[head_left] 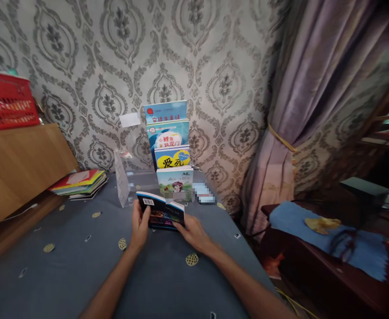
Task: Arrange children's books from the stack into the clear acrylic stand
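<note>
Grasping a barcoded black book [161,213], left hand [139,227] and right hand [194,233] face upright volumes [168,133] lettered “安徒生童话,” “小鲤鱼跳龙门” and “爱死.”

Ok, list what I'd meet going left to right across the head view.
Red plastic basket, stack of thin books, clear plastic panel, left hand, black-covered book, right hand, purple curtain.

Wall [210,40] behind: pale gray w/ big dark medallion print. R side, a mauve curtain [313,93], tied w/ a yellow cord [282,138]. Blue-gray cloth [167,283] lies flat across the fg, w/ yellow dotted spots & small white rects. L side, lt-brown wooden cabinet [21,166] near the wall. R side also has a dark-red stand [307,270], blue towel [287,221] on top. Light soft & even mid-room, v. dim at far R.
</note>
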Demonstrator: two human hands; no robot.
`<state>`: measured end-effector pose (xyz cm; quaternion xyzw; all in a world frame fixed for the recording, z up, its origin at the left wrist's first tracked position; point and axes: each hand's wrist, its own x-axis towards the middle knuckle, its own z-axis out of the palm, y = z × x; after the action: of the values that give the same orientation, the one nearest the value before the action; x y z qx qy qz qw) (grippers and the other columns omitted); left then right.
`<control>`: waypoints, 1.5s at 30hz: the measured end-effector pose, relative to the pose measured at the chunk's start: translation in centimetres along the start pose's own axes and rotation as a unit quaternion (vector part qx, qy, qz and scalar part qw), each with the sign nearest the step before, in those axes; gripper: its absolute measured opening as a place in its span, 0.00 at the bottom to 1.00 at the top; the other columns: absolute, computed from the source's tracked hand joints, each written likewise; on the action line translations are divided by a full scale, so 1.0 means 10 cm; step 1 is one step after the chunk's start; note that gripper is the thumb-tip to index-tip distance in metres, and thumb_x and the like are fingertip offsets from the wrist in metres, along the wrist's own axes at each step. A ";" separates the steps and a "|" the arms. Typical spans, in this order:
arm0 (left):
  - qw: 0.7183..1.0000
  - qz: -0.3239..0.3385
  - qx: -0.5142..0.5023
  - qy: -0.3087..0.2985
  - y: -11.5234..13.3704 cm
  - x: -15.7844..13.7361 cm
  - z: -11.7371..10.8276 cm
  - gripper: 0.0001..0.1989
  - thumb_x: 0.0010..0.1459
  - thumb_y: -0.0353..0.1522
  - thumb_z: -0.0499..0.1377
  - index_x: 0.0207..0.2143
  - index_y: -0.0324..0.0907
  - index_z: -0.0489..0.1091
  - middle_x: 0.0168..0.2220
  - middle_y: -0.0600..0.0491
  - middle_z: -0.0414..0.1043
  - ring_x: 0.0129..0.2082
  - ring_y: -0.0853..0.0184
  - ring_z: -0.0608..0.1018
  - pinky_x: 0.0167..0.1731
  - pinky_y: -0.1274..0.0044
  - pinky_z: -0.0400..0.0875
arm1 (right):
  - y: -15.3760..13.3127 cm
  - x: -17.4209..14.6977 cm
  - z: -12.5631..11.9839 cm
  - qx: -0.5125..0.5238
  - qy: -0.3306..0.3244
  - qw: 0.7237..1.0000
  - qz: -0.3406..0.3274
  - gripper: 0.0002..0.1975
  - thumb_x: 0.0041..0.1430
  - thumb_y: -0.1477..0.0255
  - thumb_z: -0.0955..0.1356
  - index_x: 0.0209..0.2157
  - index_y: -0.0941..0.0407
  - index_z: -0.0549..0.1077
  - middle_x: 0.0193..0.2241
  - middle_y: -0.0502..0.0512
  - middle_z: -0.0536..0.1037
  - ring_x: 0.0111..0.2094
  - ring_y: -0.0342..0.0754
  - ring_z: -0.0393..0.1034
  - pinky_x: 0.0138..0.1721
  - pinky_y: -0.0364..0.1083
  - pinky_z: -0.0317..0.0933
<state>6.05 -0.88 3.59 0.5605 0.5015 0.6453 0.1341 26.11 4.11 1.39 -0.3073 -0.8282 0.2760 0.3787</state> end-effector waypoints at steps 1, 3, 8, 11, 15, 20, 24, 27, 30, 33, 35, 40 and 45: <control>1.000 -0.007 0.007 -0.009 -0.04 -0.03 0.00 0.19 0.68 0.43 0.50 0.55 0.44 0.60 0.48 0.47 0.73 0.50 0.61 0.76 0.50 0.70 0.73 | 0.01 0.00 0.01 -0.009 -0.006 1.000 -0.004 0.14 0.68 0.64 0.63 0.40 0.56 0.76 0.39 0.59 0.82 0.41 0.55 0.76 0.45 0.51 0.68; 0.999 -0.014 0.024 -0.027 -0.14 -0.08 0.00 0.20 0.68 0.43 0.50 0.58 0.44 0.59 0.51 0.46 0.72 0.54 0.60 0.75 0.53 0.68 0.72 | 0.02 -0.01 0.03 -0.015 -0.014 1.000 -0.011 0.14 0.69 0.64 0.62 0.41 0.56 0.75 0.39 0.60 0.82 0.42 0.55 0.76 0.45 0.51 0.68; 0.998 -0.004 0.041 -0.049 -0.36 -0.14 -0.02 0.25 0.67 0.40 0.50 0.64 0.45 0.54 0.56 0.45 0.69 0.58 0.59 0.72 0.57 0.67 0.69 | 0.01 0.00 0.07 -0.020 -0.005 1.000 -0.018 0.15 0.69 0.64 0.61 0.42 0.56 0.75 0.39 0.59 0.82 0.40 0.54 0.76 0.44 0.50 0.68; 0.997 -0.010 0.040 -0.067 -0.41 -0.15 -0.03 0.24 0.65 0.39 0.52 0.62 0.44 0.56 0.53 0.46 0.70 0.55 0.59 0.74 0.56 0.66 0.70 | 0.02 0.00 0.08 -0.028 0.005 1.000 -0.013 0.14 0.70 0.63 0.61 0.45 0.56 0.74 0.38 0.58 0.81 0.39 0.53 0.76 0.44 0.50 0.69; 0.999 -0.029 0.004 -0.045 -0.40 -0.14 -0.04 0.20 0.62 0.40 0.58 0.53 0.43 0.63 0.48 0.48 0.72 0.50 0.59 0.75 0.53 0.67 0.71 | 0.03 -0.01 0.09 -0.040 0.004 0.999 -0.006 0.14 0.70 0.65 0.62 0.48 0.56 0.73 0.37 0.58 0.81 0.39 0.54 0.76 0.44 0.51 0.68; 0.998 -0.038 0.001 -0.048 -0.33 -0.15 -0.04 0.19 0.63 0.40 0.58 0.52 0.43 0.62 0.47 0.48 0.73 0.48 0.60 0.76 0.50 0.68 0.72 | 0.04 -0.01 0.07 -0.038 -0.007 0.999 0.012 0.13 0.68 0.67 0.63 0.51 0.56 0.71 0.40 0.59 0.81 0.40 0.55 0.76 0.45 0.51 0.67; 0.997 -0.043 0.035 -0.046 -0.33 -0.15 -0.04 0.18 0.63 0.42 0.58 0.50 0.43 0.62 0.43 0.50 0.73 0.45 0.61 0.77 0.46 0.69 0.74 | 0.05 0.00 0.06 -0.042 -0.022 0.998 0.033 0.18 0.67 0.68 0.64 0.56 0.55 0.68 0.42 0.59 0.81 0.41 0.56 0.76 0.44 0.51 0.67; 0.997 -0.048 0.046 -0.046 -0.35 -0.15 -0.05 0.19 0.63 0.43 0.58 0.51 0.44 0.61 0.42 0.50 0.73 0.45 0.61 0.78 0.45 0.69 0.74 | 0.05 -0.01 0.06 -0.045 -0.027 0.998 0.044 0.17 0.68 0.68 0.63 0.56 0.55 0.67 0.39 0.57 0.81 0.38 0.54 0.76 0.42 0.50 0.66; 0.997 -0.038 0.042 -0.045 -0.37 -0.14 -0.07 0.20 0.62 0.43 0.59 0.51 0.44 0.61 0.43 0.49 0.73 0.45 0.61 0.78 0.45 0.69 0.75 | 0.06 -0.03 0.09 -0.061 -0.023 0.997 0.047 0.15 0.69 0.68 0.62 0.53 0.57 0.69 0.38 0.58 0.81 0.38 0.54 0.76 0.41 0.49 0.66; 0.998 -0.021 0.034 -0.040 -0.40 -0.14 -0.08 0.21 0.62 0.43 0.59 0.52 0.44 0.61 0.44 0.48 0.73 0.44 0.61 0.79 0.45 0.69 0.76 | 0.06 -0.05 0.11 -0.080 -0.019 0.996 0.018 0.14 0.70 0.67 0.62 0.51 0.58 0.69 0.38 0.59 0.81 0.38 0.54 0.76 0.40 0.48 0.66; 0.999 -0.015 0.031 -0.032 -0.42 -0.15 -0.09 0.20 0.61 0.42 0.60 0.52 0.44 0.61 0.44 0.48 0.73 0.44 0.61 0.79 0.45 0.68 0.76 | 0.05 -0.05 0.10 -0.091 -0.013 0.996 -0.011 0.14 0.70 0.67 0.61 0.52 0.58 0.69 0.38 0.59 0.81 0.39 0.54 0.76 0.40 0.48 0.66; 1.000 0.004 0.009 -0.029 -0.38 -0.21 -0.10 0.18 0.62 0.39 0.60 0.51 0.44 0.61 0.46 0.47 0.73 0.47 0.61 0.79 0.49 0.67 0.74 | 0.01 -0.06 0.05 -0.093 0.025 0.994 -0.053 0.17 0.70 0.71 0.60 0.58 0.56 0.65 0.46 0.60 0.80 0.46 0.53 0.75 0.49 0.52 0.65; 0.998 0.035 0.021 -0.039 -0.30 -0.20 -0.11 0.18 0.61 0.38 0.62 0.51 0.44 0.63 0.51 0.44 0.71 0.52 0.58 0.77 0.53 0.63 0.73 | -0.03 -0.07 0.00 -0.085 0.019 0.995 -0.047 0.23 0.67 0.76 0.60 0.62 0.57 0.62 0.47 0.60 0.80 0.48 0.52 0.74 0.52 0.54 0.64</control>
<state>4.61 -1.55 0.16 0.6053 0.4894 0.6165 0.1185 26.37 3.44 1.23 -0.3037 -0.8551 0.1808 0.3793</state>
